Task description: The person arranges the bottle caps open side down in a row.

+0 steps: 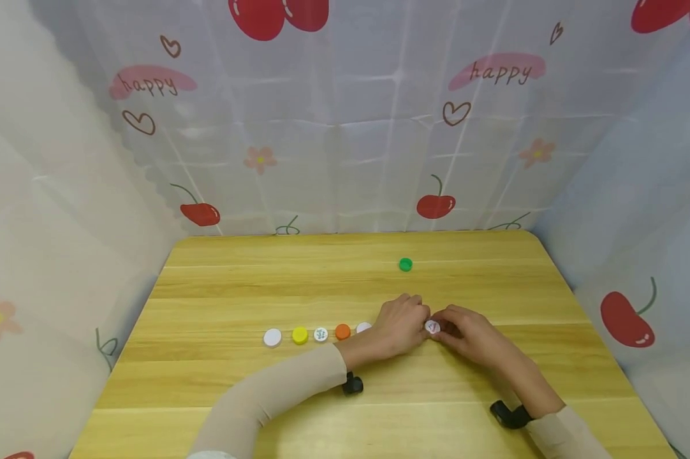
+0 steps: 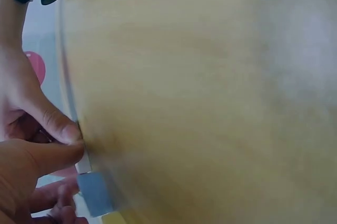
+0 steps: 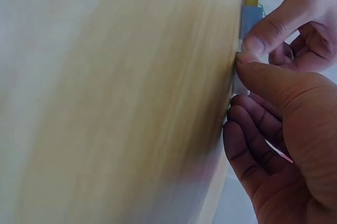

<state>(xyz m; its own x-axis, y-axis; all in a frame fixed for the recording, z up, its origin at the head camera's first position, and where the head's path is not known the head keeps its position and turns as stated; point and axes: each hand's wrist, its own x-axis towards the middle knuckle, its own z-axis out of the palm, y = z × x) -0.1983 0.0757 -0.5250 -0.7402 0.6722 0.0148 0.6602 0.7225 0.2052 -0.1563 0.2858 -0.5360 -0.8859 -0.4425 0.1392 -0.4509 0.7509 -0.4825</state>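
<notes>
In the head view a white bottle cap with a pinkish print (image 1: 432,327) is between the fingertips of both hands. My right hand (image 1: 472,333) pinches it from the right with thumb and fingers. My left hand (image 1: 401,324) meets it from the left with curled fingers; its thumb tip touches the right thumb in both wrist views. Left of the hands, in a row, are a white cap (image 1: 364,327) partly behind the left hand, an orange cap (image 1: 342,331), a white cap with a bluish print (image 1: 321,335), a yellow cap (image 1: 300,335) and a plain white cap (image 1: 273,338).
A green cap (image 1: 405,264) lies farther back, hollow side up. A blue-grey block-like piece (image 2: 96,193) shows beside the left hand in the left wrist view. The wooden table (image 1: 236,268) ends against a cherry-patterned curtain (image 1: 345,146).
</notes>
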